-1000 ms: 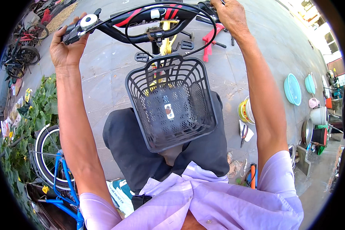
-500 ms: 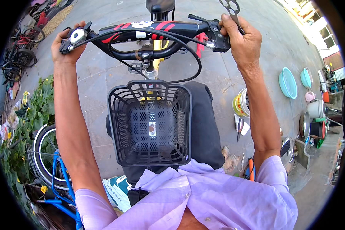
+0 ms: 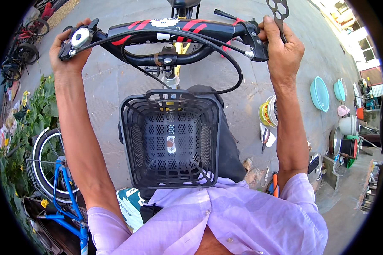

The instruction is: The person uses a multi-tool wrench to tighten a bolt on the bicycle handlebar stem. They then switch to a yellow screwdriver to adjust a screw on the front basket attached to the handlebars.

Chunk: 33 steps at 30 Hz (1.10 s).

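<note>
Both my hands are on the black bicycle handlebar (image 3: 187, 30), which carries red stripes. At its left end my left hand (image 3: 72, 53) is closed around the grip, beside a round silver bell (image 3: 80, 38) and a brake lever. My right hand (image 3: 285, 53) is closed at the right end, by the black brake lever bracket (image 3: 256, 41). Between its thumb and fingers it also pinches a flat dark multi-hole spanner (image 3: 280, 15), which points up. A black plastic basket (image 3: 170, 180) hangs in front of the handlebar, over my legs. Brake cables loop above it.
A yellow-and-white bucket (image 3: 267, 111) stands right of the basket, with pliers (image 3: 265, 139) beside it. Farther right are a turquoise basin (image 3: 319, 94) and several pots. A blue bicycle (image 3: 66, 191) lies near plants (image 3: 38, 110) at left. Behind the handlebar is the saddle (image 3: 184, 3).
The handlebar and basket appear slightly larger and closer. My left hand has shifted a little left, and my right hand a little right with the spanner. Both still grip the handlebar.
</note>
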{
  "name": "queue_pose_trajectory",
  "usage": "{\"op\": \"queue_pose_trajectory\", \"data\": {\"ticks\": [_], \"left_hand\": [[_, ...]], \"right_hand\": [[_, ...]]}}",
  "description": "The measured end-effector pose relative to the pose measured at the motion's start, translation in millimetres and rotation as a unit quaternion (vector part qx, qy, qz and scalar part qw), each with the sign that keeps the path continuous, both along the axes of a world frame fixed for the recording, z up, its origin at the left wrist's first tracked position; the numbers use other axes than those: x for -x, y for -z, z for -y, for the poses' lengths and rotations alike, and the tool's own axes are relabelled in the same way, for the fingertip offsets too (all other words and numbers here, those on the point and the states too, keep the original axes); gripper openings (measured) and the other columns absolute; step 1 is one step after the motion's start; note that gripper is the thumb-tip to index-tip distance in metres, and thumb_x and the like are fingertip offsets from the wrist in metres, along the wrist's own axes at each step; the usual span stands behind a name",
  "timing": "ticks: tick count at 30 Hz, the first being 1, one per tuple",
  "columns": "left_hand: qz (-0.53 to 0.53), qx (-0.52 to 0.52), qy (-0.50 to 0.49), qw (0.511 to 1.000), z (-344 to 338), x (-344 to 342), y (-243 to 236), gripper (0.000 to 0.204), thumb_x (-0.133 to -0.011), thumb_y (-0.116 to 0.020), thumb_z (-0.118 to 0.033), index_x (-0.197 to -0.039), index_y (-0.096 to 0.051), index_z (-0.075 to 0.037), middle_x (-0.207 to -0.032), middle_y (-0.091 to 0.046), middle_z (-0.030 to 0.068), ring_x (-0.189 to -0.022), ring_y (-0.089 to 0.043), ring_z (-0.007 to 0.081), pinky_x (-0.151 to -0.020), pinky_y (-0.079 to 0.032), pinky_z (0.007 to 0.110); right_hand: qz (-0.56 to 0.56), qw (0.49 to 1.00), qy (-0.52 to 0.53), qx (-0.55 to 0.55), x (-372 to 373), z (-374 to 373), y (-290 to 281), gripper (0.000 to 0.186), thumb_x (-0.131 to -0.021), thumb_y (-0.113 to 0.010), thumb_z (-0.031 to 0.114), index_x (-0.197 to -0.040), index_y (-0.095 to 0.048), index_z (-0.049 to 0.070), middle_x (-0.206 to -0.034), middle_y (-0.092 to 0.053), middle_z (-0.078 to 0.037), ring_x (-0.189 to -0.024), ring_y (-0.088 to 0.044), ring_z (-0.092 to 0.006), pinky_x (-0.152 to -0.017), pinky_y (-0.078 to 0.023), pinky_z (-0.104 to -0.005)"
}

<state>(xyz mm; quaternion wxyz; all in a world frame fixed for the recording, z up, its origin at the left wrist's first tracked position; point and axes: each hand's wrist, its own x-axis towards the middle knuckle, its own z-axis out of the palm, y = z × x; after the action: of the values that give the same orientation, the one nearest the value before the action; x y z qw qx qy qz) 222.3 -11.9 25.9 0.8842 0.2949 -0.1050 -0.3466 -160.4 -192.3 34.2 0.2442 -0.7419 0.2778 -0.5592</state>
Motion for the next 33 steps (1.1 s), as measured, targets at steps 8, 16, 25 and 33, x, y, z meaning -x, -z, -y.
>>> {"op": "queue_pose_trajectory", "data": {"ticks": [8, 16, 25, 33], "left_hand": [[0.001, 0.055, -0.071, 0.996, -57.7, 9.2, 11.0, 0.040, -0.080, -0.048, -0.006, -0.111, -0.044, 0.019, -0.114, -0.055, 0.0341, -0.118, -0.052, 0.0428, -0.109, -0.037, 0.054], [0.034, 0.015, -0.190, 0.981, -126.8, 27.8, 19.6, 0.044, -0.080, -0.047, -0.008, -0.115, -0.047, 0.018, -0.119, -0.056, 0.0322, -0.120, -0.052, 0.0413, -0.111, -0.034, 0.055], [-0.001, 0.090, 0.000, 0.996, -84.2, 36.4, 6.0, 0.048, -0.089, -0.056, -0.011, -0.126, -0.042, 0.017, -0.134, -0.047, 0.0324, -0.132, -0.042, 0.0404, -0.114, -0.033, 0.049], [0.096, 0.132, 0.142, 0.976, -26.3, 56.8, 87.0, 0.075, -0.079, -0.076, -0.043, -0.133, -0.049, 0.001, -0.137, -0.051, 0.0209, -0.131, -0.045, 0.0366, -0.110, -0.036, 0.051]], "right_hand": [[0.015, 0.999, -0.039, -0.004, -21.3, -1.0, 6.8, 0.026, -0.093, -0.066, 0.027, -0.089, -0.073, 0.002, -0.068, -0.064, 0.000, -0.064, -0.057, -0.0062, -0.061, -0.047, -0.0205], [0.045, 0.992, -0.113, -0.015, -63.6, -11.8, -3.5, 0.026, -0.095, -0.062, 0.021, -0.078, -0.066, 0.001, -0.063, -0.059, 0.001, -0.059, -0.051, -0.0054, -0.053, -0.040, -0.0222], [0.044, 0.998, -0.054, -0.002, -18.6, -3.1, 3.7, 0.027, -0.093, -0.066, 0.027, -0.084, -0.071, 0.002, -0.065, -0.063, 0.001, -0.060, -0.053, -0.0050, -0.055, -0.042, -0.0206], [0.024, 0.999, -0.020, -0.013, 26.1, 1.9, 13.7, 0.025, -0.094, -0.065, 0.023, -0.085, -0.070, 0.001, -0.067, -0.062, 0.001, -0.061, -0.052, -0.0047, -0.058, -0.043, -0.0199]]}}
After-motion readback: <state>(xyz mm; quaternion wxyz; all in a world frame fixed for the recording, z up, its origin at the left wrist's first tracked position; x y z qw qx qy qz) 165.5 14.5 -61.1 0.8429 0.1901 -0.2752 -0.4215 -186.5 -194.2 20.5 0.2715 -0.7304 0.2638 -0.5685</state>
